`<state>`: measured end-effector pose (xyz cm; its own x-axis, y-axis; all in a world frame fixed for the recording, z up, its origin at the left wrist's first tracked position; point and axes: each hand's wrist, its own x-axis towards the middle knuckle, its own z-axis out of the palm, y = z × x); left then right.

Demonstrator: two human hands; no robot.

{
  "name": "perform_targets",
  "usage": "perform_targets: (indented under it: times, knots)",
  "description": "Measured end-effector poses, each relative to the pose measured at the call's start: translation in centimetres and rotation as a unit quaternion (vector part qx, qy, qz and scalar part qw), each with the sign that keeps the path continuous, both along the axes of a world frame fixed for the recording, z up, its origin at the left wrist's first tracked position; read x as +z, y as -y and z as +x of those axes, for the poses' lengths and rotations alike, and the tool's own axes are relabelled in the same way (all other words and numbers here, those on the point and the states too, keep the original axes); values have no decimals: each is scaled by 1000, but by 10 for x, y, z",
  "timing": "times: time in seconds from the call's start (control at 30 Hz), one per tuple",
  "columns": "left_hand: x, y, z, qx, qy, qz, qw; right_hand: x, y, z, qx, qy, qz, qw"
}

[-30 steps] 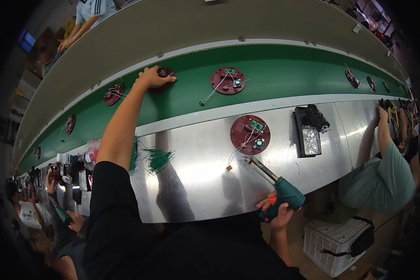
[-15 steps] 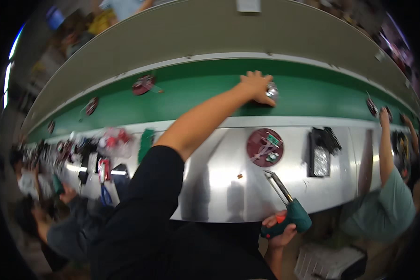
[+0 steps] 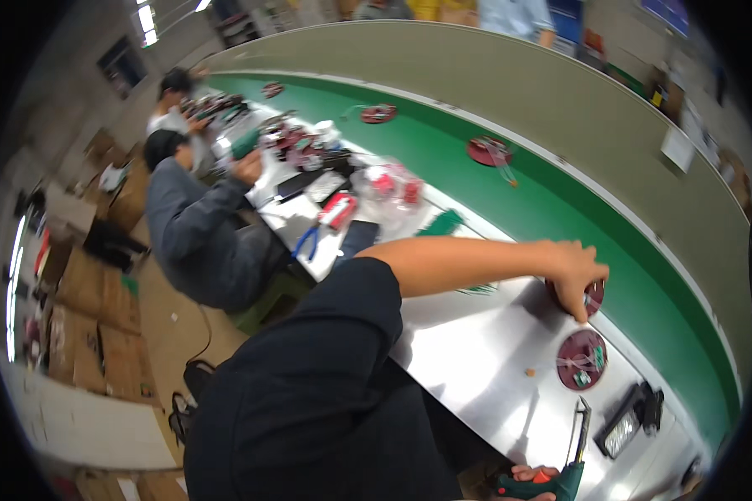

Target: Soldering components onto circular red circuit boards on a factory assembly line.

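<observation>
My left hand (image 3: 572,274) reaches across the steel table (image 3: 451,342) and grips a round maroon disc (image 3: 594,298) near the edge of the green belt. The hand covers much of that disc. Just nearer to me, a second maroon disc (image 3: 571,377) lies flat, with pale wires and small green circuit boards on it. In my right hand (image 3: 533,473), at the lower edge, is a green soldering gun (image 3: 570,480) with an orange trigger. Its metal tip points away from me, toward the second disc, apart from it. Part of the right hand is cut off.
Black parts with a clear-topped tray (image 3: 622,430) lie at right. On the green belt (image 3: 443,134) sit further maroon discs (image 3: 489,151). Blue-handled pliers (image 3: 306,242), a red-and-white box (image 3: 337,210) and plastic bags (image 3: 388,185) lie leftward. A co-worker (image 3: 205,204) in grey sits beyond.
My view has swung to the left. My left hand has come back from the green belt to the table side with the maroon disc. The soldering gun stays in my right hand.
</observation>
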<state>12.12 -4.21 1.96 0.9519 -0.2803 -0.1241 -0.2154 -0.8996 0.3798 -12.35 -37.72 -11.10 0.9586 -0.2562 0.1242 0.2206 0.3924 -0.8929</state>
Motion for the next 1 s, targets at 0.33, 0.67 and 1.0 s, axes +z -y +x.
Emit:
perform_targets:
  times: [0.33, 0.67, 1.0]
  knots:
    - [-76, 13, -114, 62, 90, 15, 994, -20, 1, 36, 175, 63, -116, 976]
    - [-31, 0, -222, 8, 139, -205, 969, -25, -58, 44, 300, -18, -35, 953]
    - [-83, -9, -277, 19, 191, -114, 975, -18, -36, 27, 272, -94, -167, 943]
